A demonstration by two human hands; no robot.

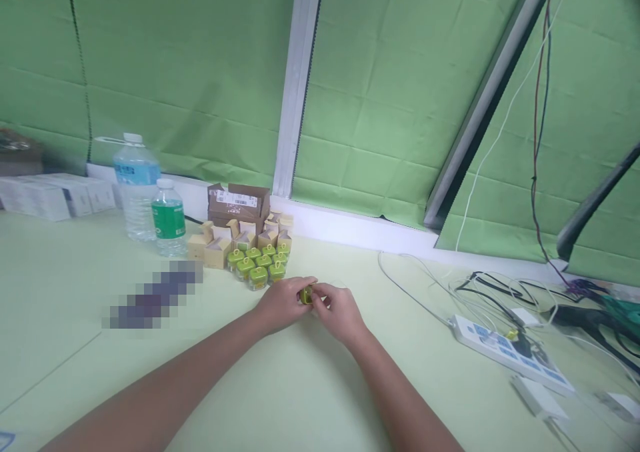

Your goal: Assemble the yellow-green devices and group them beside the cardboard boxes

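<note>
Between my two hands, just above the table, is a small container with a green lid point(306, 295). My left hand point(286, 301) is closed around its left side. The fingers of my right hand point(340, 309) pinch it from the right, and they hide part of it. Close by on the left stand several clear containers with green lids point(259, 277), each with a small loop on top, grouped in rows. Behind that group are several small opened cardboard boxes point(219, 252).
A larger brown carton point(239, 205) stands against the wall. Left of it are a small water bottle point(169, 219) and a big one point(136, 192), then white boxes point(55, 195). On the right lie a power strip point(510, 353), an adapter point(540, 399) and tangled cables point(493, 292).
</note>
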